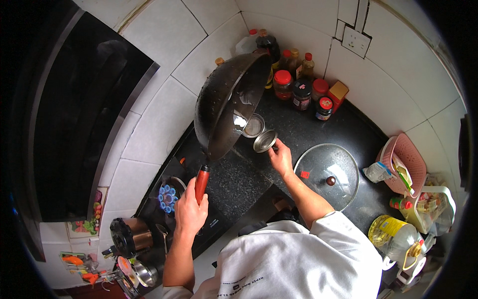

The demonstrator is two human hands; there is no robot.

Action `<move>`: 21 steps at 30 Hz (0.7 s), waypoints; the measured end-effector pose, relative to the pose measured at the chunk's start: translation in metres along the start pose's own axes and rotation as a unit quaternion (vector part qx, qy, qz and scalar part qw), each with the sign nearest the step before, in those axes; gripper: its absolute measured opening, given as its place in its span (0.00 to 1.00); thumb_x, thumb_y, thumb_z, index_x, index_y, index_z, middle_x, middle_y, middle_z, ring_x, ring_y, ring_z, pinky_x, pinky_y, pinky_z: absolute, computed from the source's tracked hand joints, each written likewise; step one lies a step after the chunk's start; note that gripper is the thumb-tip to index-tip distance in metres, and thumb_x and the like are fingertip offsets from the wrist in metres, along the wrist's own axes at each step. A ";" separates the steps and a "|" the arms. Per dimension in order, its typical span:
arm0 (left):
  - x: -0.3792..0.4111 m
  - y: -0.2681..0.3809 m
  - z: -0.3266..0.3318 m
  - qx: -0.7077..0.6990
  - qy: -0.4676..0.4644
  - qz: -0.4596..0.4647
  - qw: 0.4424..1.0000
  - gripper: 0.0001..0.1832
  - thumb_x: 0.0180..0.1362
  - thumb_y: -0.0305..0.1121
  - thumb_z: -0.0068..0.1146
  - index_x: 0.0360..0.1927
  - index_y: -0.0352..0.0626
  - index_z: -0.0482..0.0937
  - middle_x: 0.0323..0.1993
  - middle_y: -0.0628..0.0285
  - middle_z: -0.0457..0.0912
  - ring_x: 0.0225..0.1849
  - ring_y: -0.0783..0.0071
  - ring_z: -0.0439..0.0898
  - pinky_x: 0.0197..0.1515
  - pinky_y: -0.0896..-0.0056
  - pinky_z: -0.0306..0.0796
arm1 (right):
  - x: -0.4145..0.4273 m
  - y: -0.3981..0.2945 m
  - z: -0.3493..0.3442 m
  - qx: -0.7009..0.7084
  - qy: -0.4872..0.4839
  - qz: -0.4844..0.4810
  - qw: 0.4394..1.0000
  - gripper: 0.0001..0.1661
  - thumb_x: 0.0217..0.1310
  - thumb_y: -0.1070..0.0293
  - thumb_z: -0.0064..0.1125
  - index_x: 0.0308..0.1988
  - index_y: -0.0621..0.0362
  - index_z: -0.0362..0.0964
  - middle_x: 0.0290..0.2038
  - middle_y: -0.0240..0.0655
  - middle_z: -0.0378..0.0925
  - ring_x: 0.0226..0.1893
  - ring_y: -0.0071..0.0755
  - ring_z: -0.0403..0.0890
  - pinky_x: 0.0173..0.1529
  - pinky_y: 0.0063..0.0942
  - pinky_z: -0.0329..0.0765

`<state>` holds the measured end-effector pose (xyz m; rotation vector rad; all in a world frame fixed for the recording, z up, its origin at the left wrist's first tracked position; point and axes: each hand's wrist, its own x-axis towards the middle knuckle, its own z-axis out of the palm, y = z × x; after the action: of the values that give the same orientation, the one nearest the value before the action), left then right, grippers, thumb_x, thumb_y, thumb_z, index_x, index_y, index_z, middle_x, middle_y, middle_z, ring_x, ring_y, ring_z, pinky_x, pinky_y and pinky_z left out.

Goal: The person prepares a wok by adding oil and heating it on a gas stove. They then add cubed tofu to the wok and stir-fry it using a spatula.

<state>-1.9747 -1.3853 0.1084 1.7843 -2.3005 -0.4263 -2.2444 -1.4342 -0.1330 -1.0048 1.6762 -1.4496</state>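
Note:
My left hand (pixel 191 209) is closed around the red-brown handle (pixel 202 183) of a dark wok (pixel 220 101). The wok is raised off the stove and tipped on its side, its hollow facing right. In my right hand (pixel 281 157) is a small round metal lid or dish (pixel 265 141), pinched by its rim and tilted. Just beyond it a round metal container (pixel 254 125) stands on the black counter, partly covered by the wok's edge; its inside looks like a fine strainer. Blue flames burn on the uncovered gas burner (pixel 168 198) left of my left hand.
A glass lid (pixel 321 168) with a knob lies right of my right forearm. Bottles and jars (pixel 301 95) line the back corner. A pink basket (pixel 405 160) and a large oil bottle (pixel 390 235) stand at the right. A copper-coloured pot (pixel 134 237) is at the lower left, below the range hood (pixel 86 119).

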 end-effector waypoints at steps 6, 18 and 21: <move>-0.005 -0.010 0.008 -0.029 0.025 0.026 0.999 0.32 0.56 0.29 0.64 0.65 0.39 0.67 0.43 0.40 0.83 0.44 0.38 0.83 0.47 0.48 0.77 | 0.000 0.001 0.000 0.030 -0.020 0.017 0.999 0.18 0.61 0.64 0.62 0.49 0.62 0.74 0.40 0.46 0.84 0.41 0.43 0.85 0.46 0.35 0.79; -0.023 -0.027 0.040 -0.474 -0.068 -0.178 0.859 0.21 0.61 0.24 0.58 0.58 0.37 0.71 0.24 0.66 0.74 0.16 0.79 0.74 0.19 0.75 0.70 | 0.015 0.025 -0.004 0.120 -0.086 0.050 0.988 0.19 0.71 0.56 0.54 0.52 0.58 0.69 0.40 0.28 0.76 0.42 0.22 0.76 0.45 0.25 0.73; -0.033 -0.032 0.051 -0.555 -0.084 -0.205 0.802 0.13 0.62 0.23 0.55 0.50 0.38 0.70 0.24 0.65 0.74 0.15 0.79 0.73 0.17 0.75 0.69 | 0.011 0.011 -0.006 0.142 -0.089 0.068 0.983 0.20 0.72 0.54 0.52 0.53 0.57 0.69 0.42 0.28 0.76 0.43 0.21 0.76 0.46 0.25 0.73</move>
<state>-1.9538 -1.3553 0.0506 1.5133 -1.1257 -1.6260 -2.2565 -1.4406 -0.1436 -0.8186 1.3387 -1.4147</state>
